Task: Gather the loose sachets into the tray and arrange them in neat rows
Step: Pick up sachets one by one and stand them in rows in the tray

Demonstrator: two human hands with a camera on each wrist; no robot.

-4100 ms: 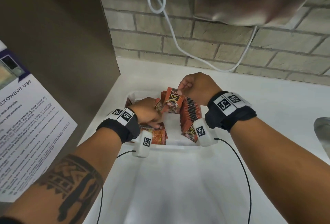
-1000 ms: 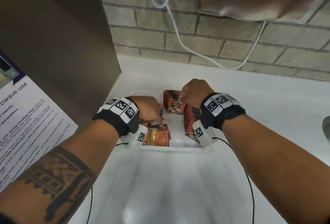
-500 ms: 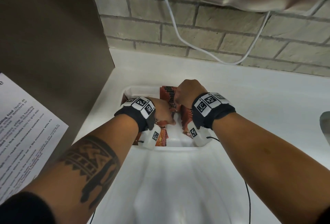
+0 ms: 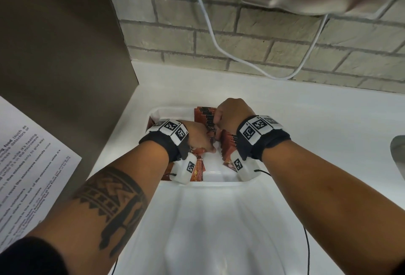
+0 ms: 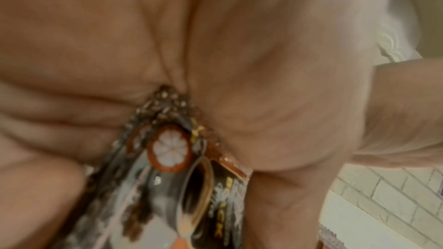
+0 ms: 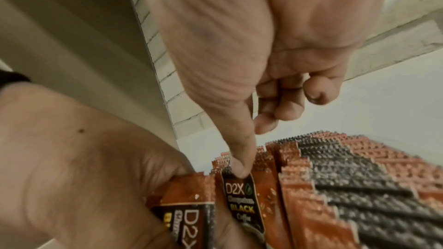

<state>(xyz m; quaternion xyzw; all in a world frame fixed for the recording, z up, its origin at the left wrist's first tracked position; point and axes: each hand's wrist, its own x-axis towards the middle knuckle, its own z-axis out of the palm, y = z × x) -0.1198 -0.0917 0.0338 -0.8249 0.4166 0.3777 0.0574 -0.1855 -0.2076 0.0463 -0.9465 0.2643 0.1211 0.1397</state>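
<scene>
Nearest the person, along the near wall of the white tray (image 4: 219, 184), a few loose sachets (image 4: 197, 170) lie flat at the left, half under the left wrist camera; these are not yet in any row. Just beyond them the left hand (image 4: 197, 136) has drawn in from the left and now sits low in the tray's middle, fingers curled round a sachet (image 5: 172, 158) pinched against the palm; the right wrist view shows that packet (image 6: 184, 215) brought up beside the standing ones. The right hand (image 4: 232, 117) has dropped lower than a second ago and is mostly curled, its thumb (image 6: 239, 162) pressed on the top edge of one upright sachet (image 6: 242, 202), other fingers holding nothing. Beyond and right of it runs the packed row of upright sachets (image 4: 205, 113), reaching the tray's far wall. My reading: the thumb steadies the row's end while the left hand feeds in the next packet; the right row is largely built, and the flat ones near left remain.
</scene>
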